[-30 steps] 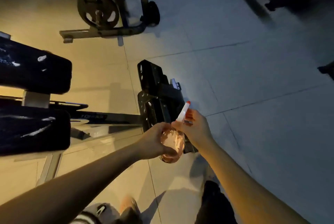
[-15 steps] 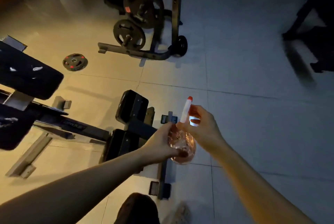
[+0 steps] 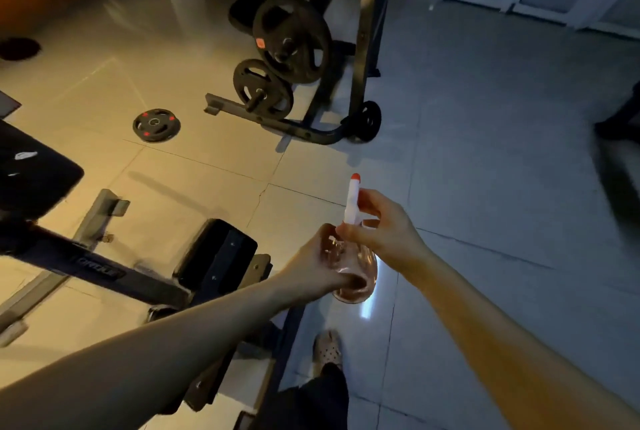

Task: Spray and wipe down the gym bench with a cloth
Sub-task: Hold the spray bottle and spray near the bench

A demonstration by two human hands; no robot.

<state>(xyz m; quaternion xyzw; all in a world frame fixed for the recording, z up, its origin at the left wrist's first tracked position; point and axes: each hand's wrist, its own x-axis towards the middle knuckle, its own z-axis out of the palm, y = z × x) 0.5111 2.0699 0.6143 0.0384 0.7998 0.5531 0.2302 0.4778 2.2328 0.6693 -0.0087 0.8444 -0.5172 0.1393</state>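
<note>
The right hand's fingers [image 3: 372, 195] curl round the slim white plastic spray head [image 3: 352, 202], thumb pressed at its base, its orange-red nozzle tip [image 3: 355, 177] pointing up and away from the person. Below, the left hand [image 3: 311, 266] has its fingers wrapped tight about the belly of the round, pink-tinted clear plastic spray bottle [image 3: 367, 265], so both hands are clamped on the one thing at chest height. I cannot tell whether the right hand [image 3: 388, 232] is tightening the head or settling onto the trigger. Either way, I'd say the sound move is to seat the head firmly, let the left hand go, and turn the nozzle down and to the left. There the black padded gym bench [image 3: 31, 183], white scuffs on its vinyl, sits on its dark steel frame [image 3: 104, 270], well apart from the bottle, with the black foam leg pads [image 3: 218, 256] between. As it stands, a squeeze would mist the pale tiled floor [image 3: 485, 152], not the padding. No cloth shows anywhere, so one wants fetching before spraying.
</note>
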